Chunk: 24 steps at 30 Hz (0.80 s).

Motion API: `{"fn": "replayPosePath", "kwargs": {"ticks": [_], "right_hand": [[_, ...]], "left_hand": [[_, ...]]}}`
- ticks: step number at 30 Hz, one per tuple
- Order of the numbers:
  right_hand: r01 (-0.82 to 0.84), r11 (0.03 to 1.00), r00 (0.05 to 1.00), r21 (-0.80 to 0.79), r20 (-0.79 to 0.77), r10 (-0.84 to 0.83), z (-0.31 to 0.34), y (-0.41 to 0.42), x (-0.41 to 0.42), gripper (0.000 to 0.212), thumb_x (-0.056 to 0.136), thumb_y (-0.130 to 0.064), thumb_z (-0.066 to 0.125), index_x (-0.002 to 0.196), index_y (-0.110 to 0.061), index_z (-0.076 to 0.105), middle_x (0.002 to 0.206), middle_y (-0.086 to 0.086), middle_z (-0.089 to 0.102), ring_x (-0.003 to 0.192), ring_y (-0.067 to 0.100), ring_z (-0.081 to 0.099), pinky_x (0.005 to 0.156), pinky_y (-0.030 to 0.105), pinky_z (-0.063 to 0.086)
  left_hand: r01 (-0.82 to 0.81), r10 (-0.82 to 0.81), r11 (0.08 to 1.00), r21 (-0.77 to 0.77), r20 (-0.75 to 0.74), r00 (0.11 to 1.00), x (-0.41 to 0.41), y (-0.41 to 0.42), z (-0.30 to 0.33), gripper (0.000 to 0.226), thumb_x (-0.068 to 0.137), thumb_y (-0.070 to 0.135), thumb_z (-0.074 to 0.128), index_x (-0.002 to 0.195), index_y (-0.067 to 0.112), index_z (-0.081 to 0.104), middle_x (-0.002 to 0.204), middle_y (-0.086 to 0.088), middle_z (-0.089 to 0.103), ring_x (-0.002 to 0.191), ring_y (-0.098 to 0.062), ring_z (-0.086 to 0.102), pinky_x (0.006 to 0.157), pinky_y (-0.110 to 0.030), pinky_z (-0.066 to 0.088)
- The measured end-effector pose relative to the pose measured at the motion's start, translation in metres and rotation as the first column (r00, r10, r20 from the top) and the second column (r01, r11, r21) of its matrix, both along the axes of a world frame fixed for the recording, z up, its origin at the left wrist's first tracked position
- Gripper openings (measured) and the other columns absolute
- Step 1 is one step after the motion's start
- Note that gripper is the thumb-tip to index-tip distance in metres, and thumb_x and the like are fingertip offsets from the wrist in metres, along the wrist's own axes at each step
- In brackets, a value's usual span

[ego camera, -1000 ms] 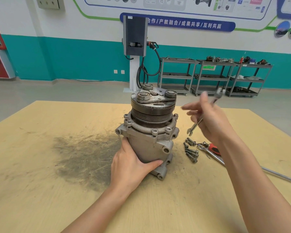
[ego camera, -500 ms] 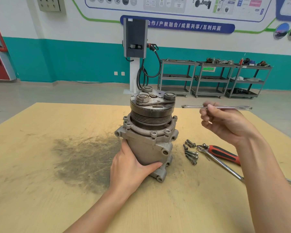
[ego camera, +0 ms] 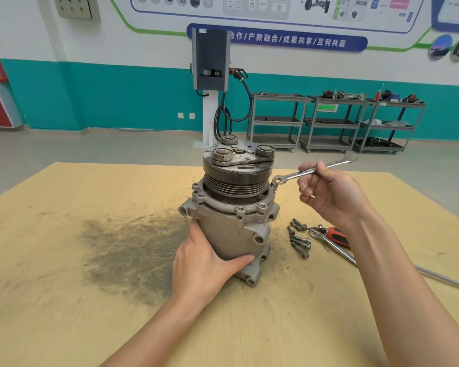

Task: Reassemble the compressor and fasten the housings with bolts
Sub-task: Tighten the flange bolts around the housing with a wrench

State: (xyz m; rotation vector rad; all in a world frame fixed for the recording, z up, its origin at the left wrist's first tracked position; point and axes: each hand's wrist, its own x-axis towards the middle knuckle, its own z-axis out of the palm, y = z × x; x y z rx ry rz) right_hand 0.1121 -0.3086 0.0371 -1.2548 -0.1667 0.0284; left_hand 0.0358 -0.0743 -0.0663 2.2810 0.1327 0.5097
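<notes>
The grey metal compressor (ego camera: pixel 235 223) stands upright on the wooden table (ego camera: pixel 64 300), its grooved pulley and clutch plate on top. My left hand (ego camera: pixel 204 258) wraps around the lower front of its housing. My right hand (ego camera: pixel 329 192) grips a silver combination wrench (ego camera: pixel 316 169) by the shaft. The wrench's ring end sits at a bolt head (ego camera: pixel 274 184) on the right side of the upper flange. Several loose bolts (ego camera: pixel 298 238) lie on the table to the compressor's right.
A red-handled ratchet (ego camera: pixel 337 237) and a long steel bar (ego camera: pixel 435 276) lie right of the bolts, under my right forearm. A dark grease stain (ego camera: pixel 127 250) spreads left of the compressor. Metal shelving carts (ego camera: pixel 334 123) and a charging post (ego camera: pixel 210 75) stand far behind.
My right hand has turned the wrench from upright to near level and brought it left and down, so its ring end now meets the flange bolt. My left hand stays on the housing.
</notes>
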Motion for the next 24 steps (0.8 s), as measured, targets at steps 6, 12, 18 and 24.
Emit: {"fn": "replayPosePath", "kwargs": {"ticks": [6, 12, 18, 24], "right_hand": [[0.013, 1.0, 1.0, 0.001, -0.012, -0.013, -0.002, 0.002, 0.001, 0.036, 0.106, -0.027, 0.029, 0.098, -0.011, 0.06, 0.061, 0.005, 0.059, 0.05, 0.014, 0.049, 0.058, 0.03, 0.037], [0.008, 0.999, 0.999, 0.038, -0.054, -0.006, -0.003, 0.007, 0.002, 0.034, 0.107, -0.027, 0.029, 0.096, -0.012, 0.058, 0.057, 0.002, 0.057, 0.047, 0.012, 0.045, 0.056, 0.027, 0.035], [-0.028, 0.999, 0.995, 0.038, -0.094, 0.031, 0.002, 0.016, 0.007, 0.032, 0.106, -0.026, 0.031, 0.091, -0.013, 0.055, 0.052, 0.001, 0.053, 0.044, 0.01, 0.041, 0.042, 0.02, 0.033], [-0.007, 0.998, 0.985, 0.056, -0.172, 0.017, 0.0, 0.025, 0.012, 0.03, 0.107, -0.028, 0.03, 0.088, -0.015, 0.05, 0.049, -0.001, 0.049, 0.04, 0.008, 0.036, 0.037, 0.017, 0.024]], "left_hand": [[-0.001, 0.002, 1.0, 0.011, -0.017, 1.0, 0.0, -0.001, 0.002, 0.115, 0.043, 0.079, 0.074, 0.132, 0.023, 0.028, 0.122, 0.001, 0.063, 0.114, -0.027, 0.06, 0.08, -0.036, 0.048], [-0.007, 0.007, 1.0, 0.01, -0.029, 1.0, -0.001, -0.003, 0.003, 0.122, 0.043, 0.077, 0.075, 0.139, 0.021, 0.026, 0.127, -0.001, 0.061, 0.118, -0.029, 0.058, 0.085, -0.038, 0.048], [-0.005, 0.006, 1.0, 0.007, -0.032, 0.999, -0.002, -0.001, 0.003, 0.122, 0.043, 0.078, 0.074, 0.139, 0.023, 0.024, 0.128, 0.002, 0.06, 0.118, -0.027, 0.058, 0.085, -0.038, 0.048], [-0.002, 0.002, 1.0, 0.006, -0.035, 0.999, -0.002, -0.002, 0.004, 0.123, 0.042, 0.078, 0.073, 0.14, 0.02, 0.026, 0.126, -0.001, 0.061, 0.117, -0.029, 0.058, 0.086, -0.04, 0.05]]}}
